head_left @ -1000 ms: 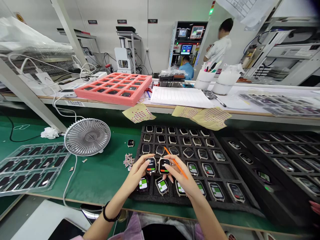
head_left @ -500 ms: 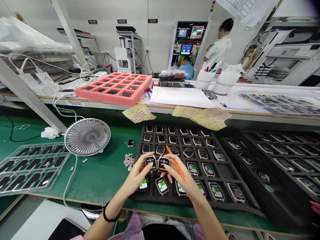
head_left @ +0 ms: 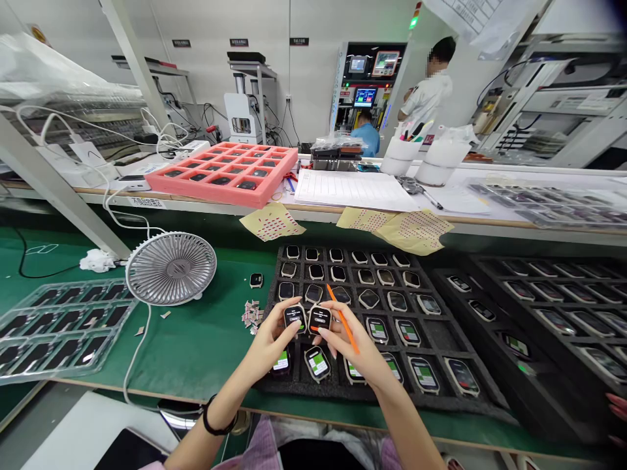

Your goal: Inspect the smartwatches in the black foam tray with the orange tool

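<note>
My left hand [head_left: 270, 336] pinches a black smartwatch [head_left: 294, 317] with a lit screen. My right hand [head_left: 350, 349] holds a second lit smartwatch [head_left: 319, 319] and also an orange stylus [head_left: 343, 324], which points up and away from me. The two watches nearly touch, just above a black foam tray [head_left: 313, 391]. That tray holds several rows of watches in pockets, and the nearer ones, like the watch [head_left: 317, 363] below my hands, show green screens. My hands hide part of the tray.
To the left stand a white desk fan [head_left: 171, 269] and a clear plastic tray [head_left: 63, 329] on the green mat [head_left: 196, 346]. A second black tray [head_left: 539, 326] lies to the right, with a co-worker's fingers [head_left: 618, 406] at the edge. A pink foam tray [head_left: 220, 175] sits on the far bench.
Both hands have risen slightly, lifting the two watches a little away from me. The orange stylus now stands more steeply in my right hand.
</note>
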Available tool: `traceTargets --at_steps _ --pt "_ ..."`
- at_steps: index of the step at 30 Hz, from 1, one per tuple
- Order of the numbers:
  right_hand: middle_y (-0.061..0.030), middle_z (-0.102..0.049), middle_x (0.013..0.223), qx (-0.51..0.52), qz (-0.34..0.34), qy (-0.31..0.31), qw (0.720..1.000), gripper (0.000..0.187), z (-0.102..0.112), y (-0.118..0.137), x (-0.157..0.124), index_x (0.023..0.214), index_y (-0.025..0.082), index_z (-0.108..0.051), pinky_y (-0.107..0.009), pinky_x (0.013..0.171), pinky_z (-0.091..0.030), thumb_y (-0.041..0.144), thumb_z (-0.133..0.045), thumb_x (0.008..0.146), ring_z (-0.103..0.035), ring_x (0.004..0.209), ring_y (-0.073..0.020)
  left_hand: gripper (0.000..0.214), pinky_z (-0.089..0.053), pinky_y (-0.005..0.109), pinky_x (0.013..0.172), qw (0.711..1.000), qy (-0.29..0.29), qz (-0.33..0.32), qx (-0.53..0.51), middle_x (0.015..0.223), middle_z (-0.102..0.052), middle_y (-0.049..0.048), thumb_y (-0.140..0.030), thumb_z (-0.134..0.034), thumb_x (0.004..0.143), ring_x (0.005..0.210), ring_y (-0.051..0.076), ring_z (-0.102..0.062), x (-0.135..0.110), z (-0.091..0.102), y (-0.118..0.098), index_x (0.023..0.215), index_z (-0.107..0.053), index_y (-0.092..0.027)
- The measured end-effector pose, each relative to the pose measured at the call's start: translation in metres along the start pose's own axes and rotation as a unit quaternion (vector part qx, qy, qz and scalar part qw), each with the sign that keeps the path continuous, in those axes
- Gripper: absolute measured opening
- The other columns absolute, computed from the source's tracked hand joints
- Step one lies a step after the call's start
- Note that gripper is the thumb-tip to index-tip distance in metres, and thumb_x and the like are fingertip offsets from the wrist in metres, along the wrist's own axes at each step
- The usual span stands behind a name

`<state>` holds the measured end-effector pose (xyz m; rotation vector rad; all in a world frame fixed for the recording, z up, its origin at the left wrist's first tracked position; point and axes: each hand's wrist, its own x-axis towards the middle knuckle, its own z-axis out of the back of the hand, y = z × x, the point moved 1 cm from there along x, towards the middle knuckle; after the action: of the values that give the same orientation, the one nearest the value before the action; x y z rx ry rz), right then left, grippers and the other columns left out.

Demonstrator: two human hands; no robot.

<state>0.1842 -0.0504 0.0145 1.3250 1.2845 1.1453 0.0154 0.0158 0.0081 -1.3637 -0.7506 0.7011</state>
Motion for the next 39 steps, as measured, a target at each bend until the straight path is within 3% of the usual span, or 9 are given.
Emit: traceTargets --at_steps 10,14,22,32,39 --pt "-0.0030 -0.059 0.096 -0.003 0.009 -0.034 0.999 0.029 0.000 0.002 -0.001 0.106 0.024 -0.048 -0.023 0.047 -0.042 0.040 -0.060 0.084 -0.061 0.060 -0.0111 0.038 -0.047 0.028 0.080 0.999 -0.026 0.029 0.009 0.118 -0.059 0.0073 -0.039 -0.050 0.089 0.103 0.023 -0.055 -0.002 -0.002 -0.009 0.123 -0.052 -0.021" --pt "-0.0028 -0.060 0.096 -0.010 0.001 -0.044 0.999 0.028 0.000 0.002 -0.001 0.102 0.023 -0.049 -0.023 0.044 -0.040 0.040 -0.061 0.083 -0.060 0.056 -0.0102 0.041 -0.048 0.028 0.082 1.000 -0.009 0.019 -0.014 0.121 -0.058 0.0082 -0.040 -0.050 0.089 0.107 0.023 -0.055 -0.002 -0.002 -0.006 0.125 -0.050 -0.021" --pt "-0.0065 -0.057 0.107 -0.011 -0.003 0.001 1.000 0.038 0.003 0.002 -0.003 0.110 0.025 -0.044 -0.022 0.047 -0.043 0.036 -0.065 0.080 -0.065 0.073 -0.0154 0.051 -0.048 0.029 0.081 1.000 -0.010 0.010 0.000 0.119 -0.058 0.0104 -0.036 -0.059 0.084 0.104 0.023 -0.057 0.000 -0.003 0.001 0.129 -0.044 -0.019" --pt "0.0029 -0.053 0.069 -0.010 -0.012 -0.072 0.997 0.022 0.003 -0.004 0.002 0.093 0.023 -0.055 -0.023 0.040 -0.039 0.043 -0.059 0.084 -0.052 0.046 -0.0104 0.033 -0.047 0.028 0.072 0.998 -0.035 0.018 0.048 0.101 -0.068 0.0068 -0.042 -0.050 0.087 0.085 0.020 -0.061 0.002 -0.003 -0.008 0.100 -0.066 -0.017" --pt "0.0021 -0.054 0.073 -0.001 -0.006 -0.068 0.998 0.026 0.001 -0.001 0.003 0.094 0.023 -0.055 -0.023 0.044 -0.044 0.044 -0.062 0.081 -0.054 0.050 -0.0101 0.032 -0.048 0.027 0.073 0.999 -0.013 0.019 0.039 0.104 -0.066 0.0065 -0.040 -0.050 0.088 0.088 0.020 -0.061 0.000 -0.004 -0.006 0.110 -0.062 -0.019"
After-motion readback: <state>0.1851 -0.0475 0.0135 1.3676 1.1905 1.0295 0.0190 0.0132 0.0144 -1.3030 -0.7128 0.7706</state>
